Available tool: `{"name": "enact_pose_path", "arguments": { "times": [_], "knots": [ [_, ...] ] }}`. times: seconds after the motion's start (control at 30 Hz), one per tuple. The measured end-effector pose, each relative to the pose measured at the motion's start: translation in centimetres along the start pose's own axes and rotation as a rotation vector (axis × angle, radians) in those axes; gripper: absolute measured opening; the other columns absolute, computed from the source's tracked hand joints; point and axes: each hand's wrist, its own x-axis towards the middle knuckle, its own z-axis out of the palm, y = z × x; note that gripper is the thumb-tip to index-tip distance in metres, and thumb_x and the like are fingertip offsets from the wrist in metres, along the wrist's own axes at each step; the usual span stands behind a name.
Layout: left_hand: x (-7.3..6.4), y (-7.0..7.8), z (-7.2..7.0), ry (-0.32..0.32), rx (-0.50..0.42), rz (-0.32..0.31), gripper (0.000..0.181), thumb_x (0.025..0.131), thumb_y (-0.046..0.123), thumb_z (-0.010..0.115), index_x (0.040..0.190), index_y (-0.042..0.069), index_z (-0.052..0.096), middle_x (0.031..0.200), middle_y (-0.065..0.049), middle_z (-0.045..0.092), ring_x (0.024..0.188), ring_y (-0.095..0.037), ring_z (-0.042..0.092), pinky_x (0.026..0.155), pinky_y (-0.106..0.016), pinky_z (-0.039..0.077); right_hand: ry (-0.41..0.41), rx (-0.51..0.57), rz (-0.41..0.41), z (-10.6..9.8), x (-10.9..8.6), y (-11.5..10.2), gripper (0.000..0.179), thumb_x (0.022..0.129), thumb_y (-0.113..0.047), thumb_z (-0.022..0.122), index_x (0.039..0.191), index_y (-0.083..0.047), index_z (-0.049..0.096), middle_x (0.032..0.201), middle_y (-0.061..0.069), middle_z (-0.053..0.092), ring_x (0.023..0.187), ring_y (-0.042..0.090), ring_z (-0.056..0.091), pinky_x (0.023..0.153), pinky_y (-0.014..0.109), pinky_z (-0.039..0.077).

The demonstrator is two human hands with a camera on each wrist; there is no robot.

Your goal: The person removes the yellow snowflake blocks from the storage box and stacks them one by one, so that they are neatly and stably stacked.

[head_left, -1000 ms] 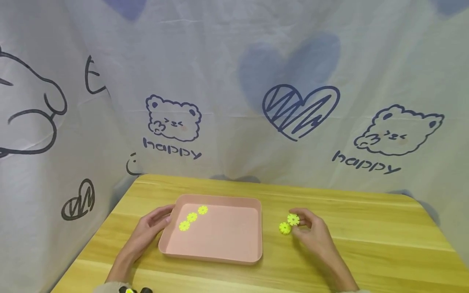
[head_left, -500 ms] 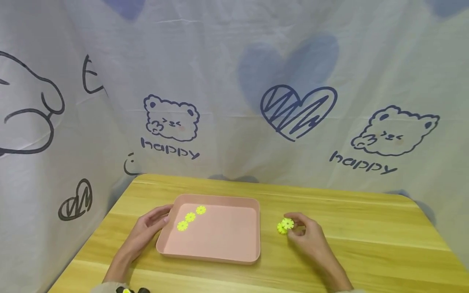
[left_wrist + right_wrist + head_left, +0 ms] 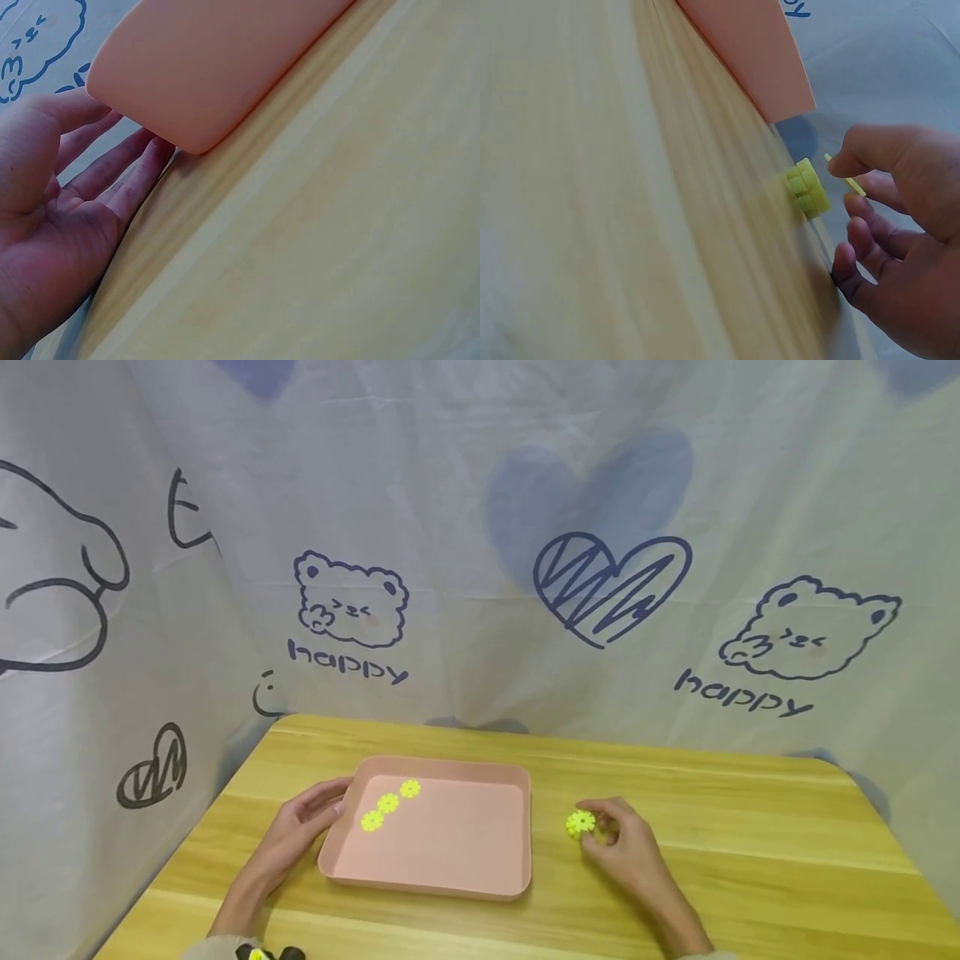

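Observation:
Between thumb and fingertips, my right hand (image 3: 628, 842) pinches a thin yellow flower-shaped disc (image 3: 582, 820), seen edge-on as a yellow disc (image 3: 856, 187) in the right wrist view. Close beside it, a short stack of yellow discs (image 3: 808, 189) sits on the table; from the head view the held disc mostly covers it. My left hand (image 3: 298, 825) rests against the left side of a pink tray (image 3: 517, 835), fingers fairly straight, fingertips right at the wall (image 3: 169, 112). Inside the tray, three yellow flower discs (image 3: 387, 803) lie in a slanting row towards the left.
A wood-grain table (image 3: 750, 852) carries everything. Behind and to the left hangs a pale cloth (image 3: 465, 652) printed with bears and hearts. At the bottom edge, a small black and yellow object (image 3: 270, 953) shows by the left sleeve (image 3: 221, 948).
The right hand has shifted slightly left with the held disc, which has come from beside and above the stack to overlapping it. The left hand stays at the tray; the discs inside lie unchanged.

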Motion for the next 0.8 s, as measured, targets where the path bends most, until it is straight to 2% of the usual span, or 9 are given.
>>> {"name": "enact_pose_path", "arguments": {
  "times": [0.1,0.43,0.6,0.8],
  "knots": [
    [0.27,0.17,0.08,0.003,0.012,-0.010,0.051,0.105,0.023,0.062,0.150,0.001,0.048,0.152,-0.020,0.049,0.125,-0.004,0.059,0.101,-0.019,0.049,0.023,-0.009,-0.025,-0.01,0.05,0.15,0.039,0.078,0.005,0.077,0.116,-0.006,0.074,0.093,0.003,0.057,0.081,0.019,0.053,0.064,0.021,0.049],
    [0.21,0.24,0.08,0.002,-0.005,-0.006,0.051,0.105,0.020,0.062,0.150,0.000,0.047,0.152,-0.022,0.049,0.125,-0.004,0.059,0.101,-0.020,0.049,-0.014,-0.011,0.011,0.19,0.14,0.14,0.036,0.083,-0.001,0.079,0.118,-0.006,0.073,0.099,0.003,0.059,0.088,0.020,0.051,0.068,0.022,0.049],
    [0.47,0.15,0.11,-0.006,-0.004,0.001,0.050,0.105,0.020,0.062,0.149,0.001,0.048,0.152,-0.020,0.050,0.126,-0.005,0.059,0.102,-0.021,0.049,-0.006,-0.007,0.017,-0.03,0.07,0.04,0.034,0.084,-0.003,0.080,0.118,-0.006,0.074,0.100,0.003,0.060,0.088,0.019,0.052,0.069,0.023,0.049],
    [0.22,-0.03,-0.03,-0.015,0.001,0.000,0.049,0.106,0.018,0.060,0.149,-0.001,0.048,0.152,-0.023,0.048,0.126,-0.006,0.059,0.101,-0.021,0.050,-0.013,0.005,0.030,0.12,0.04,-0.04,0.034,0.084,-0.003,0.082,0.117,-0.006,0.074,0.103,0.004,0.062,0.090,0.018,0.054,0.077,0.028,0.053]
  ]
}}
